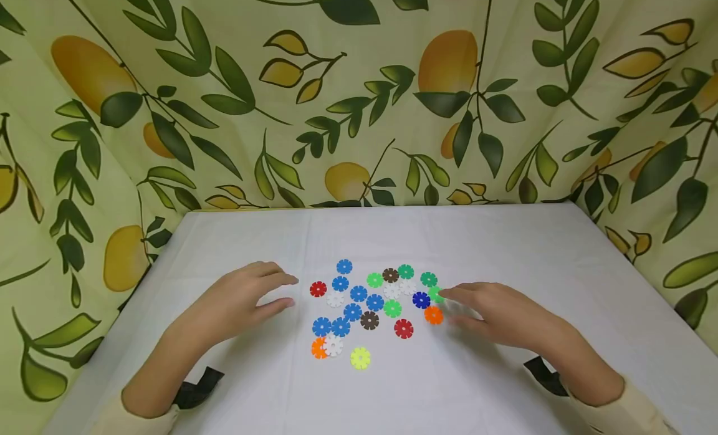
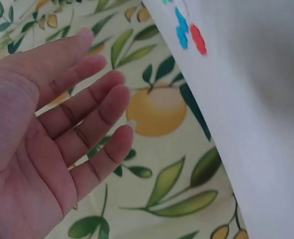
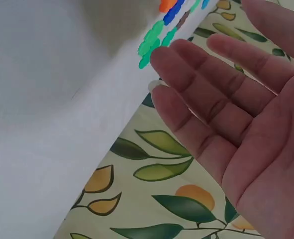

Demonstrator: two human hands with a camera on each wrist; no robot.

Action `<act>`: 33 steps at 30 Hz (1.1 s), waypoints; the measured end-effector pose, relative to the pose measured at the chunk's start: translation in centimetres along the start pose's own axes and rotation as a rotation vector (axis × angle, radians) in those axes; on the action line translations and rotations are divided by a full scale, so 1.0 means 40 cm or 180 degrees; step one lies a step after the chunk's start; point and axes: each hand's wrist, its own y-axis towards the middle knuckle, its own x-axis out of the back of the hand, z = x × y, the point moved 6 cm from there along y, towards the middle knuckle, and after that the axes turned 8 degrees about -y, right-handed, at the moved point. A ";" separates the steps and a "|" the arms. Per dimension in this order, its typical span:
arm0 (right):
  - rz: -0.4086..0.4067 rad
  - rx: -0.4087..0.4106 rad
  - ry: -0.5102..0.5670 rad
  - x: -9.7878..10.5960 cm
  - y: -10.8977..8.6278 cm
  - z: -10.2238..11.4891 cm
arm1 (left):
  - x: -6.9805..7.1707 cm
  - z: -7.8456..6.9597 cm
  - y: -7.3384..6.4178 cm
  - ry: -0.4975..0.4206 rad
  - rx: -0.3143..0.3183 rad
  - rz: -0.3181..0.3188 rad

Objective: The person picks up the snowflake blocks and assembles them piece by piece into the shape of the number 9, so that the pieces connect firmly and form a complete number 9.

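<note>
Several notched plastic discs in mixed colours lie loosely spread over the middle of the white table. My left hand (image 1: pixel 238 301) hovers left of them, fingers relaxed and holding nothing, nearest the red disc (image 1: pixel 318 289). In the left wrist view its palm and loosely bent fingers (image 2: pixel 94 117) show bare. On the other side my right hand (image 1: pixel 499 313) is held with relaxed fingers, the fingertips overlapping a light green disc (image 1: pixel 435 294) in the head view. Close by are an orange disc (image 1: pixel 434 315) and a dark blue disc (image 1: pixel 421 300). The right palm (image 3: pixel 266 184) shows nothing in it.
A white cloth covers the table (image 1: pixel 392 397). Behind and beside it hangs a curtain (image 1: pixel 348 111) printed with leaves and fruit. Near the front, a yellow disc (image 1: pixel 361 358) lies apart, and a white disc (image 1: pixel 333 345) overlaps an orange one.
</note>
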 end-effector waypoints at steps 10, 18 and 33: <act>0.0199 0.0394 0.0355 -0.018 0.033 0.046 | -0.078 -0.116 0.023 -0.0160 -0.0519 0.0463; 0.0342 0.0809 0.0379 -0.042 0.065 0.102 | -0.151 -0.231 0.037 0.0030 -0.0865 0.0915; 0.0455 0.0892 0.0305 -0.054 0.133 0.156 | -0.204 -0.252 0.081 0.0371 -0.0752 0.1174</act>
